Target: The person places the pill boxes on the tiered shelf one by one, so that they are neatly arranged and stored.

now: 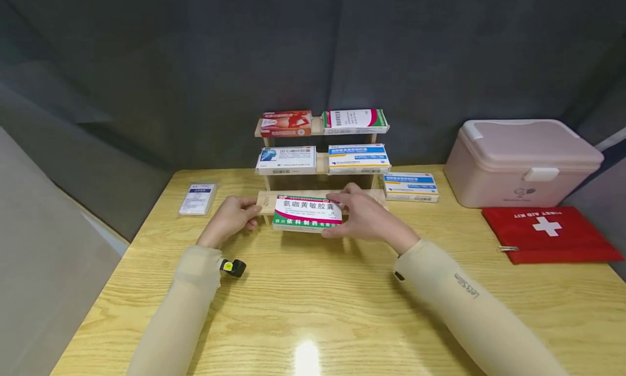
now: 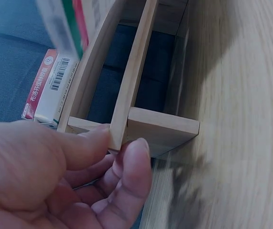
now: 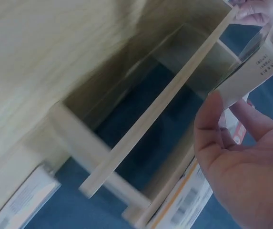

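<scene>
My right hand (image 1: 364,215) grips the right end of a white medicine box (image 1: 307,213) with green and magenta bands. The box is held tilted in front of the lowest step of a wooden tiered rack (image 1: 266,200), label facing up. In the right wrist view, thumb and fingers clasp the end of the box (image 3: 250,74), beside the bare bottom slat (image 3: 160,102). My left hand (image 1: 231,219) is at the left end of that step. Seen from the left wrist, its thumb and a finger pinch the tip of the slat (image 2: 126,107).
On the rack's upper tiers stand a red box (image 1: 286,124), a green-and-white box (image 1: 355,121), a white-blue box (image 1: 287,160) and a blue-yellow box (image 1: 358,158). Another blue-yellow box (image 1: 411,187), a small packet (image 1: 198,199), a pink case (image 1: 525,167) and a red first aid pouch (image 1: 552,235) lie around.
</scene>
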The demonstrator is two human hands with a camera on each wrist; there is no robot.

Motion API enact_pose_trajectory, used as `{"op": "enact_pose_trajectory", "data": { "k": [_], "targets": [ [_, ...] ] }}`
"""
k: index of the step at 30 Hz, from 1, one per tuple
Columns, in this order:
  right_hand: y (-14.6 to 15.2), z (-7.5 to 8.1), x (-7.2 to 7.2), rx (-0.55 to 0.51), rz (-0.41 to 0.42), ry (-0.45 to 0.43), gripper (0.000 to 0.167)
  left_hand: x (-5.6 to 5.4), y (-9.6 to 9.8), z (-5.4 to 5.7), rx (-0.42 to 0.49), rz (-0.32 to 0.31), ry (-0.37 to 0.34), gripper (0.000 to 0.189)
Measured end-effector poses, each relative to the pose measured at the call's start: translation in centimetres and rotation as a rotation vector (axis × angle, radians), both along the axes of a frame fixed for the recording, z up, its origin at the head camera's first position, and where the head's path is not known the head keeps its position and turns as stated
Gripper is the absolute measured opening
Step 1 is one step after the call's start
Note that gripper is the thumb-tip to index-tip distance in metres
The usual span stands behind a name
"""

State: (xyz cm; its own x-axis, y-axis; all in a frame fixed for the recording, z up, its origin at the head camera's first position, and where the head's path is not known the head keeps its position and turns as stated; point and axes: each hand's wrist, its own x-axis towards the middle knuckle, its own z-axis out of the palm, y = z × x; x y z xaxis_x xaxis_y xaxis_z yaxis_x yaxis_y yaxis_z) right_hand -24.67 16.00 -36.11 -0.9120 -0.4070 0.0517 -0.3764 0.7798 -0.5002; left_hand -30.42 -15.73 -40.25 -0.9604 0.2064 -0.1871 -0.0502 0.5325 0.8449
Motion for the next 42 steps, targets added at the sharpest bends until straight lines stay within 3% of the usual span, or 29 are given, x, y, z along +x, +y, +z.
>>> {"op": "enact_pose_trajectory", "data": {
  "k": [7, 19, 29, 42],
  "targets": [
    [-2.5, -0.4, -2.0, 0.002, 0.011, -0.011, 0.09, 0.0, 0.0, -0.1, 0.001, -0.025, 0.044, 0.033],
    [-4.4, -1.8, -4.1, -0.01, -0.125, -0.092, 0.093, 0.0, 0.1, -0.1, 0.014, -0.006, 0.013, 0.034],
    [-4.8, -2.1, -5.0, -0.015, -0.164, -0.114, 0.093, 0.0, 0.1, -0.1, 0.025, 0.001, 0.021, 0.033],
    [-4.8, -2.0, -5.3, 0.014, -0.147, -0.111, 0.093, 0.0, 0.1, 0.0, 0.029, 0.001, 0.003, 0.032]
  ]
}}
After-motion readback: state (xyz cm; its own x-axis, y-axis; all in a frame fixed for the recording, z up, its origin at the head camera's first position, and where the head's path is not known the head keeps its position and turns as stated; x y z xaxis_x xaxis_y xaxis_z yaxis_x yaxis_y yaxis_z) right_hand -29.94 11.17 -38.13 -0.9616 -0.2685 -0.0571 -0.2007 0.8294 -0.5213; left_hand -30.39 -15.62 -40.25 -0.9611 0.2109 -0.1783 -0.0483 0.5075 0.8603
